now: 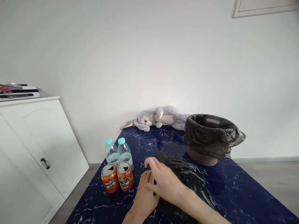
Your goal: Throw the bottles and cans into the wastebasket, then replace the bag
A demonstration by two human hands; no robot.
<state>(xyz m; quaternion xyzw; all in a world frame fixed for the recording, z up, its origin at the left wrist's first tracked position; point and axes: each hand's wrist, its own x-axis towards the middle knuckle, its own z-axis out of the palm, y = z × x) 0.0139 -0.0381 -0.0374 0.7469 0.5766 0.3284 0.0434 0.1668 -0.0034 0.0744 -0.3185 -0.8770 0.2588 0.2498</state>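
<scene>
A black plastic bag (pixel 187 174) lies spread out and crumpled on the dark blue marbled table (pixel 243 193). Along its left edge, my left hand (pixel 145 194) rests low with its fingers stretched out. My right hand (pixel 164 180) reaches across the bag and over the left fingers, its thumb and forefinger apart and nothing visible between them. Both hands seem to touch each other; part of the left hand is covered by the right. Left of them stand two opened orange drink cans (pixel 125 179) (pixel 110 182).
Two clear bottles (pixel 125 152) (pixel 111 153) with turquoise caps stand behind the cans. A bin (pixel 203 157) lined with a black bag is at the right. A grey plush rabbit (pixel 161 116) lies along the wall. A white cabinet (pixel 42 133) stands left.
</scene>
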